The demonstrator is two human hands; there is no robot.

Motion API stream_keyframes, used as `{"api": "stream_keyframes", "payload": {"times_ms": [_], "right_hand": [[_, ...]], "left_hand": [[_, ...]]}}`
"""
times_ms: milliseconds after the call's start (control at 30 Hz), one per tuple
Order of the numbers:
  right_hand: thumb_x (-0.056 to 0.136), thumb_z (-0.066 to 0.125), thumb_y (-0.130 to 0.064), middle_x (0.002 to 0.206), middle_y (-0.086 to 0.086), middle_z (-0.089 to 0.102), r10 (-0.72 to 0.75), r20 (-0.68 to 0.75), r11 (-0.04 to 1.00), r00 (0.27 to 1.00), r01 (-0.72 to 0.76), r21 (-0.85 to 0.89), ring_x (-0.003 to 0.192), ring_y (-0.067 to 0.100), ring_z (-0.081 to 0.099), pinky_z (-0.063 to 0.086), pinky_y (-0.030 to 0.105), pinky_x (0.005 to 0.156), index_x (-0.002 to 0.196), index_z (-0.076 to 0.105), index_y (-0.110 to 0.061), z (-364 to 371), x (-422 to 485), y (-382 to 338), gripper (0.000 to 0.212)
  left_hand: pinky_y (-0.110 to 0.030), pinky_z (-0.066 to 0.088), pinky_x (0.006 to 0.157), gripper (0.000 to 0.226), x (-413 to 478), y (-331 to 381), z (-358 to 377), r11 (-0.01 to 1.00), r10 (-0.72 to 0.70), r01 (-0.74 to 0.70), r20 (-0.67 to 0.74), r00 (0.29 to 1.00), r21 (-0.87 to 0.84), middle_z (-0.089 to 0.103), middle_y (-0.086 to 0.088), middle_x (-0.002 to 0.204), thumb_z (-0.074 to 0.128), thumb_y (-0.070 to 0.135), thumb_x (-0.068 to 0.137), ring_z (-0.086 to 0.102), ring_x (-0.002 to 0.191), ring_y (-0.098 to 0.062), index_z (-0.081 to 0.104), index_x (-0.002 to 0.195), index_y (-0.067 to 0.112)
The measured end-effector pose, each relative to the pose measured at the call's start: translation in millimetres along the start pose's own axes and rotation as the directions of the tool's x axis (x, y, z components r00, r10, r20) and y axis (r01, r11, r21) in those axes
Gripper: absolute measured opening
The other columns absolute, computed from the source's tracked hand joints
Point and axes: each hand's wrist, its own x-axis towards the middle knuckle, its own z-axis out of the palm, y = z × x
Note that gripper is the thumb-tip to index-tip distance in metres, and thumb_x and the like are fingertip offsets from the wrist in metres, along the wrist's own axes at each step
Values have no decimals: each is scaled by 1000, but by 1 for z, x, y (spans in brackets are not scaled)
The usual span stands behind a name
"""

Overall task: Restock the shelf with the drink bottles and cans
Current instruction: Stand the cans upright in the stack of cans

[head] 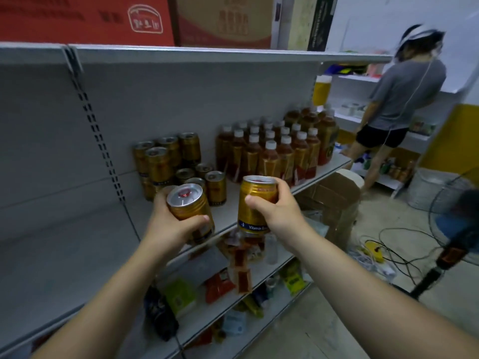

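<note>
Gripping one gold can (190,213) in the left hand (168,226), tilted, and another gold can (255,203) upright in the right hand (278,211). Both are at the shelf (228,218) edge, beside the stacked cans (178,161).

Over the front edge of the grey shelf (226,216), the left hand (168,229) grips a tilted left can (190,213) and the right hand (282,211) an upright right can (255,203), both gold with silver tops. On the shelf, matching stacked cans (166,161) stand toward its left. White-capped brown bottles (272,151) stand in rows toward its right.
</note>
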Motion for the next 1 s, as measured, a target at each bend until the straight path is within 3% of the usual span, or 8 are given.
{"api": "stream_keyframes", "payload": {"times_ms": [300,467,567,633,733,833,900,1000], "right_hand": [[68,82,-20,103,-13,61,-125,94,977,988,140,-163,89,0,59,47,18,69,107,49,-36,51,157,-6,54],[69,77,0,79,-21,64,-174,202,966,964,207,-156,67,-19,57,41,3,55,86,53,-32,75,223,3,43],[72,73,5,81,0,70,-141,351,959,926,216,-186,67,-3,63,46,13,58,92,62,-4,83,256,15,24],[71,70,9,73,6,68,-144,418,956,897,236,-177,64,8,64,47,20,55,85,60,4,87,273,21,19],[71,75,-1,96,-3,64,-148,477,951,866,258,-173,84,5,62,51,23,71,102,54,-19,91,286,31,41],[75,77,-14,109,-20,51,-166,549,920,819,328,-212,95,-13,52,38,1,77,108,40,-44,86,293,42,58],[76,78,-21,112,-25,46,-163,580,898,798,364,-249,96,-19,47,34,1,82,121,36,-43,85,297,45,65],[74,79,-25,130,1,48,-131,614,838,778,418,-351,116,17,50,43,31,95,135,36,-17,87,304,38,75]], "left_hand": [[-14,46,63,60,160,32,-24,892,247,-268,105,963,363,61,23,90,87,27,50,58,81,10,51,91,50],[-40,47,87,85,220,21,-30,657,119,-150,95,988,739,62,4,111,80,58,44,58,98,-20,49,118,30],[-49,37,96,77,232,8,-22,507,84,-79,42,996,858,60,6,113,68,68,39,54,108,-24,50,109,41],[-54,22,106,95,237,-4,-14,360,24,-8,0,1000,933,45,2,137,67,71,42,37,128,-26,41,128,40],[-57,12,110,114,241,-17,-5,234,-56,76,-65,996,969,16,-1,155,67,72,53,16,140,-28,15,146,34],[-54,19,110,111,242,-17,-4,234,-42,74,-66,997,969,19,-3,155,70,66,59,21,139,-26,13,147,29],[-51,23,110,113,241,-14,-6,315,-32,49,-41,999,948,25,-3,153,74,60,61,27,138,-25,10,147,27],[-46,23,112,105,238,-6,-10,294,-103,-29,62,993,955,22,-2,155,72,58,69,22,140,-21,13,149,24]]}}
